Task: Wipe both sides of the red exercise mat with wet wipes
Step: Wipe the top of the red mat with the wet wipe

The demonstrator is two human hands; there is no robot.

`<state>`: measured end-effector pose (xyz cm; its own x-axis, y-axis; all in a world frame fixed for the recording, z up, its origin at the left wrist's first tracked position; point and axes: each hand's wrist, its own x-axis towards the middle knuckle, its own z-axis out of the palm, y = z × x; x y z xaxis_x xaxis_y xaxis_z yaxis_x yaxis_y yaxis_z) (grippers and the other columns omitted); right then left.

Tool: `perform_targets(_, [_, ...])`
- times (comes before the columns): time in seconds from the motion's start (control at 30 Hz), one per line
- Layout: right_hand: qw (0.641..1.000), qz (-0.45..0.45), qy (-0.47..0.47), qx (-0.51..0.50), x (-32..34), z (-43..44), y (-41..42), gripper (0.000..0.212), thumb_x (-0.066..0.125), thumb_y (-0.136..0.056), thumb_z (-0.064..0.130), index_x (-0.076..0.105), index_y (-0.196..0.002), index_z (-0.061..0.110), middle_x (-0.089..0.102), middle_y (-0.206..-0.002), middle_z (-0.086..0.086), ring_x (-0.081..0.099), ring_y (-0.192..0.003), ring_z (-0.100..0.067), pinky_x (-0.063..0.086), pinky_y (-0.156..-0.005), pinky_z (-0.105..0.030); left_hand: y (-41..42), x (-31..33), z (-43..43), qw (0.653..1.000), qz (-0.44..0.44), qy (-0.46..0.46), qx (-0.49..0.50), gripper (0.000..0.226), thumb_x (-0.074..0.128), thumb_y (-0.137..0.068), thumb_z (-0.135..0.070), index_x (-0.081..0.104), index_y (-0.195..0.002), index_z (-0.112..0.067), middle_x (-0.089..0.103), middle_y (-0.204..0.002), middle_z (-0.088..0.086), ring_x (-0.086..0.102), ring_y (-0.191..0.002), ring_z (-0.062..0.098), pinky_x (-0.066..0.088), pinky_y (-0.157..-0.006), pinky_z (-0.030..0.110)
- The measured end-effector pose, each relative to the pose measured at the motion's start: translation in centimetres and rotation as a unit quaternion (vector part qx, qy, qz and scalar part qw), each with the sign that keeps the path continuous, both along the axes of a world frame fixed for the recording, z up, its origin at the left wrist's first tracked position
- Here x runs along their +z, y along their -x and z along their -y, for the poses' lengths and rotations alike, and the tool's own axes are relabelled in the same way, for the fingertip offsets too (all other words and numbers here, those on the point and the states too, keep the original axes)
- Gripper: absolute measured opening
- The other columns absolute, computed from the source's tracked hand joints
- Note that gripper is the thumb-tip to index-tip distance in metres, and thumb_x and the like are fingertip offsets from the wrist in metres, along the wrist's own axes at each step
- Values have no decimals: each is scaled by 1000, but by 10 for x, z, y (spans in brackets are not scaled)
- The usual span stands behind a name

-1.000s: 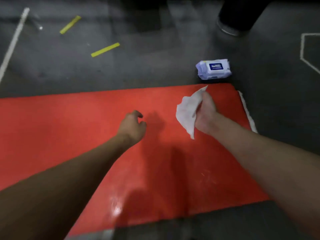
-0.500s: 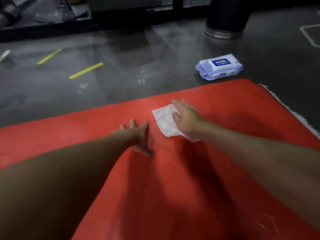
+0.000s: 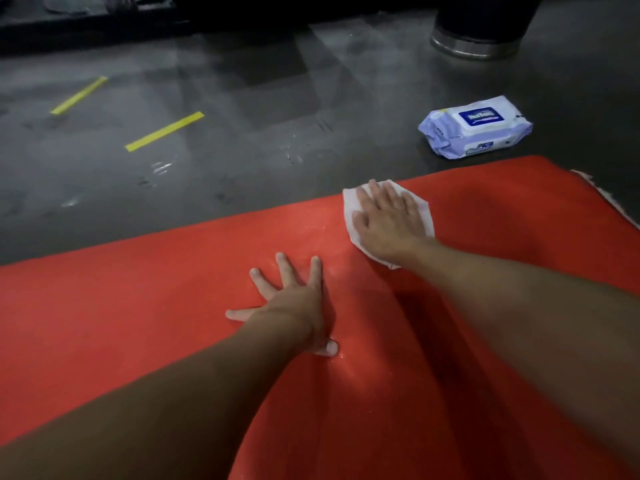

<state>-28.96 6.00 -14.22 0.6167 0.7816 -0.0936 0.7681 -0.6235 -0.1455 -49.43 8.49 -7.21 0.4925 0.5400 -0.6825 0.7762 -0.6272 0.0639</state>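
Red exercise mat: lies flat on the dark floor, filling the near field.
Left hand: palm down on the mat, fingers straight and spread wide, holding nothing.
Right hand: farther out, near the mat's far edge; fingers straight and close together, pressing flat on a white wet wipe spread on the mat.
Wet wipes pack: pale purple with a blue label, on the floor just beyond the mat.
Two yellow tape strips: on the floor, far left.
Dark round base: metal-rimmed, at the far right.
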Motion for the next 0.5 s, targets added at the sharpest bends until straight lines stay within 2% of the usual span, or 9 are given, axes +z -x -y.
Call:
perform_targets(0.07, [999,4,-7,-40,0,-14,13,62,19,-99,43,13,-158,24,3,-167,-2,-2,-153,-22,-5,-120,-49,-1,3,1,1000,0,4,11,132,82,-72,-46,-28,-146,-44,-46,-150,7,-29,-139,50,17,-95,84])
perform_targets(0.1, [1000,5,-5,-18,0,-16,22,63,17,-98,43,13,-157,24,4,-167,-2,-2,-153,-23,-4,-120,-51,-1,5,3,1000,-2,7,13,132,82,-73,-45,-28,-146,-45,-46,-149,7,-30,-139,49,17,-95,84])
perform_targets(0.17, [996,22,-6,91,-3,-11,33,67,12,-93,47,13,-157,27,6,-166,-1,1,-152,-22,-2,-120,-52,-2,7,4,1000,-6,10,14,132,82,-74,-43,-29,-146,-44,-47,-149,7,-31,-139,49,17,-95,84])
perform_targets(0.23, [988,34,6,151,1,-5,15,67,9,-91,50,11,-157,33,8,-166,2,3,-153,-21,-1,-120,-52,-2,8,4,1000,-12,9,13,132,82,-74,-44,-30,-145,-44,-47,-149,6,-31,-139,49,18,-96,84])
perform_targets(0.27, [990,42,13,131,2,-6,2,64,10,-94,49,10,-156,36,10,-166,2,3,-153,-22,-1,-120,-53,-2,8,4,1000,-14,6,12,132,82,-74,-44,-30,-145,-45,-47,-149,6,-31,-139,49,18,-96,84])
perform_targets(0.33, [999,37,24,24,3,-8,-9,59,18,-98,45,12,-157,35,10,-166,0,0,-153,-25,-4,-120,-55,-3,7,4,1000,-19,2,11,133,82,-73,-44,-31,-144,-46,-48,-148,6,-31,-138,50,18,-95,84])
perform_targets(0.4, [1000,27,6,-6,0,-15,13,62,21,-100,44,12,-158,24,6,-166,-5,-3,-153,-27,-6,-120,-54,-3,5,3,1000,-21,5,8,133,82,-74,-44,-32,-144,-45,-49,-147,6,-32,-137,50,18,-94,85])
perform_targets(0.5, [985,45,-23,166,-5,-7,53,70,14,-96,50,14,-158,18,5,-166,-4,1,-153,-22,-2,-121,-48,-3,5,0,1000,-20,14,-1,134,81,-74,-45,-32,-144,-43,-50,-147,6,-33,-137,51,18,-94,85])
